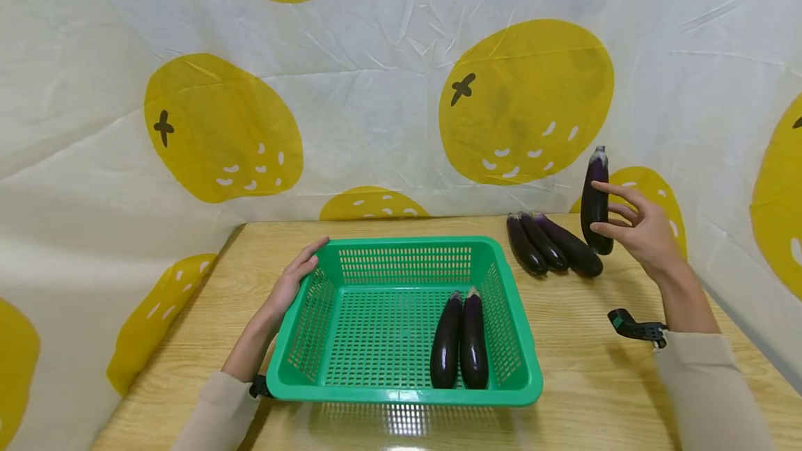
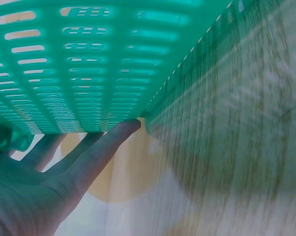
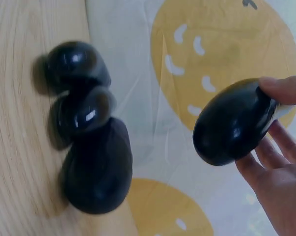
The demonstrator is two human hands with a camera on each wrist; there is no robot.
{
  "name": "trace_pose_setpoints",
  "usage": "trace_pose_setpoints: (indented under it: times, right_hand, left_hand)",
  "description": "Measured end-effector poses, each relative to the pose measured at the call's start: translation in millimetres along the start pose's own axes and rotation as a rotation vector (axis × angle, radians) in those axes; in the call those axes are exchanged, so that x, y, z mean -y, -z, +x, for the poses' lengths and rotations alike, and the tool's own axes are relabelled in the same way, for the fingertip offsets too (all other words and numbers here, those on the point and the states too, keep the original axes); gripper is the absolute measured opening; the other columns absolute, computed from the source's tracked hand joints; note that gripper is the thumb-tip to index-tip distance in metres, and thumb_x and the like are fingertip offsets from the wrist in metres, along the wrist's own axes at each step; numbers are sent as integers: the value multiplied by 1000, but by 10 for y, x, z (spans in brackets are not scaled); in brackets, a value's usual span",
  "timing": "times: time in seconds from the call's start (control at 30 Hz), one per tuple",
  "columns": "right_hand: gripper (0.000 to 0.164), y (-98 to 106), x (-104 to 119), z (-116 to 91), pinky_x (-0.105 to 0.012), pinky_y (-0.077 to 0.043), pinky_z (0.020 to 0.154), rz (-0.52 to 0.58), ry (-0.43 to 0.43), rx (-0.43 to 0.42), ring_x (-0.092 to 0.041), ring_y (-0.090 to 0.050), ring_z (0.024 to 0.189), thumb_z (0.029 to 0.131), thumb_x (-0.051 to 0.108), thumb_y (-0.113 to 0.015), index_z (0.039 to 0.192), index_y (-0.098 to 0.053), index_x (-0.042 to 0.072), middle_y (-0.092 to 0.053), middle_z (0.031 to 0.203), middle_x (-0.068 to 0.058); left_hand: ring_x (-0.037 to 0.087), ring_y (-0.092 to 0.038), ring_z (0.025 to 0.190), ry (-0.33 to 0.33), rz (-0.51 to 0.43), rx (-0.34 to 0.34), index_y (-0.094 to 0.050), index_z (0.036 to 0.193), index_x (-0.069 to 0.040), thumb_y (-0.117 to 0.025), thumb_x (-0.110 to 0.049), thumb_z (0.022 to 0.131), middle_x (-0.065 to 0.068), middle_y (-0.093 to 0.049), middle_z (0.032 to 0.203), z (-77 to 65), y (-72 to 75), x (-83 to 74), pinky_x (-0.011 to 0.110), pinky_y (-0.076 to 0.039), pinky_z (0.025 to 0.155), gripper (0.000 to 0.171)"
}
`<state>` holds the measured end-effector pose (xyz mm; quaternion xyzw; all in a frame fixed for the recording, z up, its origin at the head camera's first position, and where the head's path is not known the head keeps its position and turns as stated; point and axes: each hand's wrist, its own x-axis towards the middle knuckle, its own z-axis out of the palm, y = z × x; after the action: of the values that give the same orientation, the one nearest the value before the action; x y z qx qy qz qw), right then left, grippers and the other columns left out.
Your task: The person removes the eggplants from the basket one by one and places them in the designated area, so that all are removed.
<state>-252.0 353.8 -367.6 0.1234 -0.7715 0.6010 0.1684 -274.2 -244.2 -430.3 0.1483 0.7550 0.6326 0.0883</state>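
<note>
My right hand [image 1: 639, 228] pinches an eggplant [image 1: 595, 204] between thumb and fingers. It stands nearly upright, stem up, close beside three eggplants lying together on the table: a left one [image 1: 526, 246], a middle one [image 1: 544, 243] and a right one [image 1: 570, 246]. The right wrist view shows the held eggplant [image 3: 233, 123] end-on. My left hand [image 1: 291, 284] rests at the left rim of a green plastic basket [image 1: 401, 395], near its back corner. In the left wrist view its extended fingers [image 2: 101, 155] lie along the basket's outside. Two eggplants lie side by side in the basket's right half.
The wooden table [image 1: 583, 360] carries the basket and the loose eggplants. A white cloth [image 1: 376, 138] printed with yellow fruit hangs behind and at both sides. A black wrist strap mount [image 1: 635, 327] sits at the right cuff.
</note>
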Motion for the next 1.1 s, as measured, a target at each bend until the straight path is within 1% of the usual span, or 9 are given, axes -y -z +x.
trace_pose_setpoints:
  times: [0.17,0.37,0.53,0.6,0.7,0.8,0.9,1.03,1.1]
  right_hand:
    - [67,109,-48,-17,-7,-50,78,-195,-65,-45,4,-53,110,95,-2,-69,156,-47,15,-23,170,3]
    - [67,219,-200,-16,-6,-48,78,-289,-100,-64,8,-51,109,98,4,-68,158,-45,20,-29,168,5]
    - [68,281,-369,-21,-3,-45,81,-322,-127,-68,-12,-53,128,99,0,-64,159,-43,22,-19,171,-3]
    - [68,302,-433,-22,-3,-46,81,-332,-128,-73,-13,-54,128,99,-1,-64,159,-44,23,-28,165,-6]
    - [67,334,-516,-24,-3,-45,81,-351,-114,-81,1,-54,116,98,0,-65,158,-45,22,-45,150,4]
    - [67,354,-587,-29,-2,-45,81,-365,-100,-80,11,-51,107,98,0,-66,158,-45,20,-54,138,2]
    - [68,360,-646,-43,-2,-43,81,-370,-113,-54,-13,-56,122,100,1,-63,161,-41,22,-41,158,-11]
    - [69,360,-696,-56,-1,-40,79,-360,-141,-12,-57,-35,140,103,3,-59,163,-35,26,-5,175,-14]
    - [70,362,-710,-58,-1,-39,78,-342,-151,2,-64,-29,141,103,2,-57,164,-33,27,-1,175,-16]
  left_hand:
    - [30,-24,156,-1,-6,2,-26,166,-24,-30,-36,114,4,-20,173,8,3,1,25,-32,110,53]
    - [30,-24,156,-8,-7,2,-26,166,-24,-30,-36,114,4,-20,173,13,1,-1,23,-33,109,53]
    - [29,-23,156,-5,-9,2,-25,166,-25,-30,-37,114,3,-19,173,7,2,2,22,-33,109,53]
    - [29,-23,156,-3,-7,0,-25,166,-25,-30,-38,114,3,-20,173,2,2,2,22,-33,109,53]
    - [30,-24,156,-2,-6,-2,-26,166,-25,-30,-38,114,3,-20,173,-5,2,-3,23,-33,109,53]
    - [30,-25,155,0,-5,-3,-26,166,-25,-30,-38,114,4,-20,173,-8,1,-8,24,-34,109,53]
    - [30,-25,155,2,-2,-2,-26,166,-25,-30,-38,114,4,-20,173,-8,-2,-11,24,-34,109,53]
    - [30,-24,156,-1,2,1,-25,166,-25,-30,-38,114,4,-19,174,-7,-5,-11,23,-34,108,53]
    - [30,-24,156,-3,1,1,-25,166,-25,-30,-38,114,4,-19,174,-7,-6,-11,23,-34,108,53]
